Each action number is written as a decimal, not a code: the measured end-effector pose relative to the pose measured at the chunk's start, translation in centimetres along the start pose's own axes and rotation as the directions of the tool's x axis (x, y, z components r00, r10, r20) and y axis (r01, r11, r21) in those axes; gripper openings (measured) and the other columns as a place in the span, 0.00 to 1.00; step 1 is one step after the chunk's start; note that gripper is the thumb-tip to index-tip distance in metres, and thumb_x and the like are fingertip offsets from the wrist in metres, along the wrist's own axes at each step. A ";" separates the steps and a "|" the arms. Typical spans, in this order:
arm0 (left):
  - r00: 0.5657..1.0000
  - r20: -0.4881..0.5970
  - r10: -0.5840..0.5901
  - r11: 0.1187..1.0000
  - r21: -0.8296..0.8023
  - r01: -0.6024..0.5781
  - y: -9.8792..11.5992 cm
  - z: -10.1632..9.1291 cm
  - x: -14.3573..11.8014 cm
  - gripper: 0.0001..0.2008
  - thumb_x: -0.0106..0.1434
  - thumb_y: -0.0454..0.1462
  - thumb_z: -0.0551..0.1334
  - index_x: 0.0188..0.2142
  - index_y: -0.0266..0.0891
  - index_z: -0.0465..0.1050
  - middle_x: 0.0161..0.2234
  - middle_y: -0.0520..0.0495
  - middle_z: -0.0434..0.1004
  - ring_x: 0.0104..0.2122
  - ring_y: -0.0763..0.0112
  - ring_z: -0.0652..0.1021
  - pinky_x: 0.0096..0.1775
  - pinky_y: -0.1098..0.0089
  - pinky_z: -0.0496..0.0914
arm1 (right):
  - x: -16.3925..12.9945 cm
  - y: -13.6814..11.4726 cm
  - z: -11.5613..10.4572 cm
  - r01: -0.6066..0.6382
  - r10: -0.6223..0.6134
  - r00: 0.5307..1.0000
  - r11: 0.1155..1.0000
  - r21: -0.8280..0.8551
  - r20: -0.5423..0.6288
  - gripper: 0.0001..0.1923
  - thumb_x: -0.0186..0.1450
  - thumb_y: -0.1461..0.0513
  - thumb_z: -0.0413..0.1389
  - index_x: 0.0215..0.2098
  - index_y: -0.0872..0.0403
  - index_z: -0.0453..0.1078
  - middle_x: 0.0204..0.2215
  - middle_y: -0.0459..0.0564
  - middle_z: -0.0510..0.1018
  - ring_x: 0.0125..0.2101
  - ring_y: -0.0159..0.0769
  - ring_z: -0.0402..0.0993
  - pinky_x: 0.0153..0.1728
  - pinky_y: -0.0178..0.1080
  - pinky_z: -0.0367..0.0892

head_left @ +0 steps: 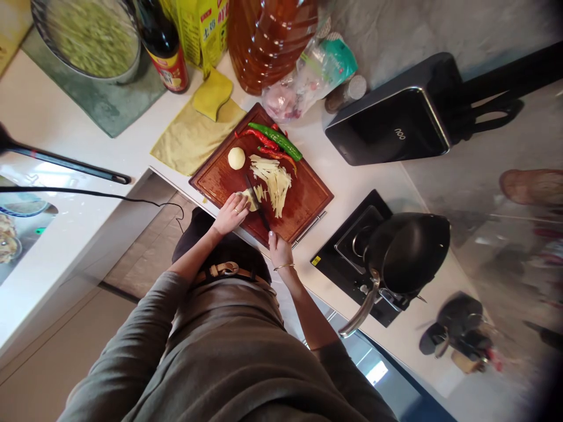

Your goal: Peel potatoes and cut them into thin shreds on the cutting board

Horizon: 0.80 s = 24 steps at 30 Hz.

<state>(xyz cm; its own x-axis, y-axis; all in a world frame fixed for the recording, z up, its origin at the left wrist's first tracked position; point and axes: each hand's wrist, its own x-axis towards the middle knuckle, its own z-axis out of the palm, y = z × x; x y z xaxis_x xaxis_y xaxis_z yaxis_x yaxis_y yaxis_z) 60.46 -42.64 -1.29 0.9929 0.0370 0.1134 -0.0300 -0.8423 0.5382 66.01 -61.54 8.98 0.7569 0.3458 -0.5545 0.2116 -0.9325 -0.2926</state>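
My left hand [231, 213] presses its fingers on a piece of pale yellow potato [253, 200] at the near edge of a brown wooden cutting board [303, 220]. Wrapped round the handle of a dark-bladed kitchen knife [260, 209] is my right hand [280, 249]. The blade lies beside the potato piece, close to my left fingertips. Right of the blade spreads a heap of cut potato strips [277, 181]. A round peeled potato [236, 158] rests whole behind my left hand. Along the board's far side lie a green chili pepper [277, 140] and several red chili peppers [261, 138].
Behind the board stand a large bottle of amber liquid [270, 47], a dark sauce bottle [165, 50] and a plastic bag [303, 82]. A knife block [389, 126] is at the right back. A black wok [413, 252] sits on the stove, its handle [360, 310] jutting toward me.
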 end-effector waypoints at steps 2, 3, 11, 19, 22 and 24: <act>1.000 -0.006 0.000 1.000 0.005 0.000 0.0 0.0 0.0 0.16 0.65 0.33 0.52 0.51 0.39 0.67 0.56 0.39 0.68 0.60 0.57 0.63 0.59 0.46 0.59 | -0.2 -0.1 0.1 -0.009 0.009 1.000 1.000 -0.004 0.005 0.29 0.70 0.52 0.34 0.35 0.57 0.73 0.27 0.57 0.78 0.27 0.37 0.73 0.27 0.35 0.56; 1.000 -0.010 -0.002 1.000 0.005 0.002 0.0 -0.1 0.0 0.16 0.65 0.33 0.52 0.51 0.40 0.67 0.56 0.39 0.68 0.60 0.57 0.63 0.59 0.46 0.59 | -0.2 0.0 0.1 -0.015 0.015 1.000 1.000 -0.005 0.008 0.28 0.70 0.52 0.35 0.35 0.57 0.73 0.27 0.56 0.78 0.26 0.36 0.72 0.27 0.34 0.56; 1.000 -0.002 -0.021 0.999 -0.035 0.020 0.0 -0.1 0.1 0.15 0.65 0.33 0.52 0.50 0.39 0.68 0.55 0.38 0.69 0.60 0.57 0.63 0.59 0.45 0.59 | -0.3 0.5 0.1 -0.011 0.011 1.000 1.000 -0.022 0.009 0.29 0.70 0.52 0.35 0.35 0.57 0.73 0.27 0.56 0.78 0.27 0.35 0.72 0.26 0.34 0.55; 1.000 -0.005 -0.007 0.999 0.034 0.008 0.1 0.0 0.1 0.15 0.65 0.34 0.52 0.50 0.38 0.69 0.55 0.38 0.69 0.58 0.55 0.66 0.58 0.46 0.61 | -0.9 1.1 -0.9 -0.027 0.027 0.999 1.000 -0.004 0.041 0.30 0.70 0.50 0.34 0.34 0.58 0.73 0.24 0.55 0.78 0.24 0.35 0.71 0.26 0.34 0.54; 1.000 0.003 -0.011 1.000 0.028 0.011 0.1 0.1 0.0 0.15 0.65 0.34 0.52 0.50 0.39 0.69 0.55 0.38 0.69 0.59 0.55 0.65 0.59 0.46 0.60 | -1.0 1.2 -1.0 -0.018 0.018 0.999 1.000 0.001 0.035 0.31 0.70 0.50 0.33 0.34 0.58 0.73 0.24 0.56 0.78 0.25 0.35 0.71 0.26 0.34 0.54; 1.000 0.010 -0.016 1.000 0.016 0.016 0.0 0.2 0.0 0.15 0.65 0.34 0.52 0.50 0.39 0.69 0.55 0.38 0.69 0.59 0.56 0.65 0.59 0.45 0.60 | -0.9 1.1 -1.0 -0.015 0.015 0.999 1.000 0.004 0.033 0.32 0.70 0.49 0.33 0.34 0.58 0.73 0.26 0.56 0.78 0.26 0.35 0.72 0.27 0.34 0.54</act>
<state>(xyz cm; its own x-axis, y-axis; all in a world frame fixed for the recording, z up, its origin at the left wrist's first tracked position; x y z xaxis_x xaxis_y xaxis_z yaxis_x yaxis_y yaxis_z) 60.52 -42.76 -1.40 0.9943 0.0453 0.0962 -0.0123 -0.8498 0.5269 66.19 -62.97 9.96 0.7392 0.3353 -0.5841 0.1982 -0.9372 -0.2871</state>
